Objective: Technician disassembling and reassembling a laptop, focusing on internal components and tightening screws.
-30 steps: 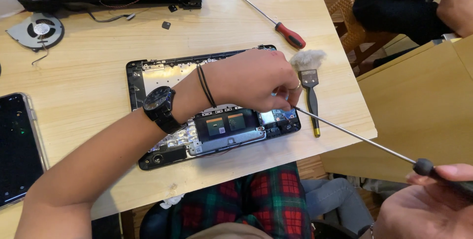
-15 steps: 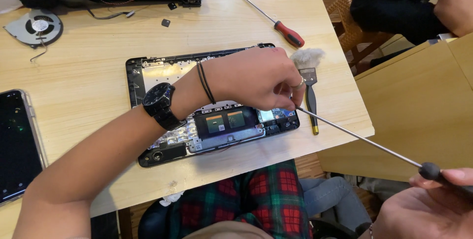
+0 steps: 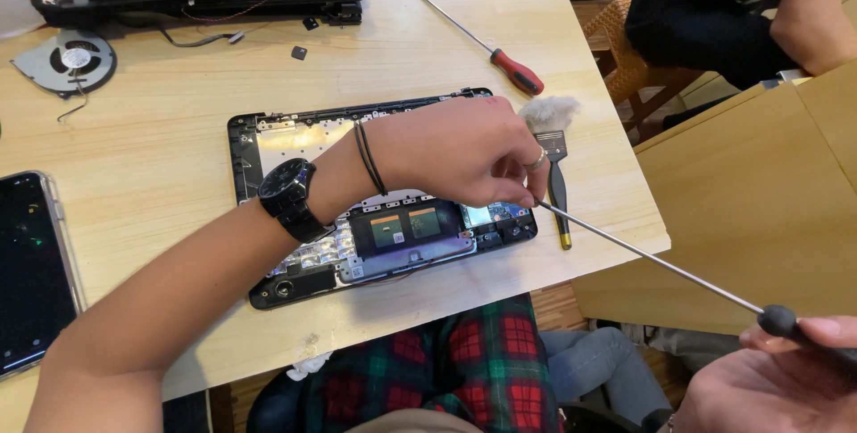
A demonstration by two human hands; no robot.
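Laptop base [image 3: 303, 143] already opened, fan [image 3: 67, 62] out at 10 o'clock; left hand [image 3: 464, 152] pinches long screwdriver [image 3: 643, 253] tip at board — right hand [image 3: 786, 375] grips handle; screws left, I'd judge.

A light wooden table [image 3: 143, 138] fills the view under even indoor light. Beside it stands a second wooden table [image 3: 759, 210]. A wicker chair [image 3: 625, 58] sits beyond.
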